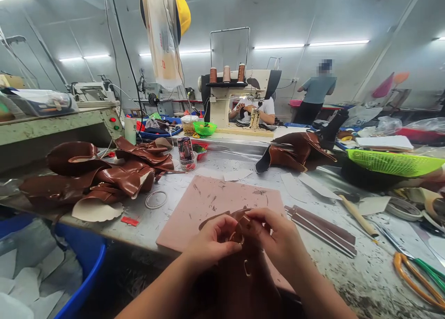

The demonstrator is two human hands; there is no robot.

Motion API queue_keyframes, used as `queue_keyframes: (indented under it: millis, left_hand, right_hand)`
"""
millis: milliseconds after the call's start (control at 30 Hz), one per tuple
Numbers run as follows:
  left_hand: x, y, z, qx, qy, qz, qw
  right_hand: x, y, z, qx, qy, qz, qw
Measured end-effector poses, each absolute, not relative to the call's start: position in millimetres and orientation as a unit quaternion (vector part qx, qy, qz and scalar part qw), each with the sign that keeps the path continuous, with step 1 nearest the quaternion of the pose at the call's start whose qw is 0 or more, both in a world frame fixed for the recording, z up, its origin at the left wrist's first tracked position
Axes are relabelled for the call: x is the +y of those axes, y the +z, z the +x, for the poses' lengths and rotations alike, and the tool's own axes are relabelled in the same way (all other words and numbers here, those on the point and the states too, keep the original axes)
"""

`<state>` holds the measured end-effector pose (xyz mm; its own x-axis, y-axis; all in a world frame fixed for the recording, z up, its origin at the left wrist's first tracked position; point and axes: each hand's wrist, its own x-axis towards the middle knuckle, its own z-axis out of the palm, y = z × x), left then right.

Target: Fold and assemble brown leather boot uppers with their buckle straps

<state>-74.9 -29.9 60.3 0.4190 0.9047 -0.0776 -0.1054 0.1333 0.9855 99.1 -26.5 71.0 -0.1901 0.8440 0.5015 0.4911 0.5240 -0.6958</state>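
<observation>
My left hand [212, 239] pinches a brown leather piece [255, 277] at its upper edge, with the thumb and fingers around a small metallic-looking loop. From the other side my right hand [276, 233] grips a narrow strap-like end of the same leather between thumb and fingers. A second small shiny loop [247, 267] shows lower on the leather, which hangs toward my lap. Part of the piece rests on a pink board [215, 196] just beyond my hands. My fingers hide the exact spot where strap and loop meet.
Brown leather pieces [121, 170] are heaped at left, above a blue bin [83, 268]. Brown strips [323, 228], an awl-like tool [358, 217] and scissors [413, 268] lie right. A sewing machine [239, 96] stands ahead; a person sits behind it, another stands [318, 89] farther back.
</observation>
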Motion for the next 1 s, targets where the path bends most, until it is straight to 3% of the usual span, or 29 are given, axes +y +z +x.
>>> queue_keyframes:
  millis: [133,300,367,500,700,767,1000]
  left_hand:
    - [-31.1,59.0,-76.8,0.387,0.404,0.526,0.641]
    - [-31.0,56.8,-76.3,0.409,0.408,0.513,0.635]
    - [-30.3,55.2,-75.4,0.416,0.412,0.509,0.631]
    - [-30.2,53.7,-73.3,0.399,0.433,0.494,0.64]
    - [-34.1,55.4,-70.9,0.396,0.443,0.472,0.651]
    - [-35.6,56.1,-69.9,0.39,0.435,0.482,0.654]
    - [-38.2,56.6,-69.4,0.393,0.417,0.496,0.653]
  right_hand:
    - [-33.9,76.9,101.3,-0.738,0.214,-0.465,0.44]
    - [-44.1,75.6,106.4,-0.714,0.413,-0.42,0.379]
    - [-46.1,73.4,105.9,-0.711,0.44,-0.416,0.358]
    - [-48.4,67.1,100.6,-0.768,0.326,-0.378,0.401]
    - [-45.5,56.6,91.9,-0.843,-0.018,-0.356,0.403]
    - [-40.4,53.8,92.5,-0.842,-0.03,-0.375,0.387]
    - [-25.8,62.3,104.3,-0.868,0.107,-0.398,0.279]
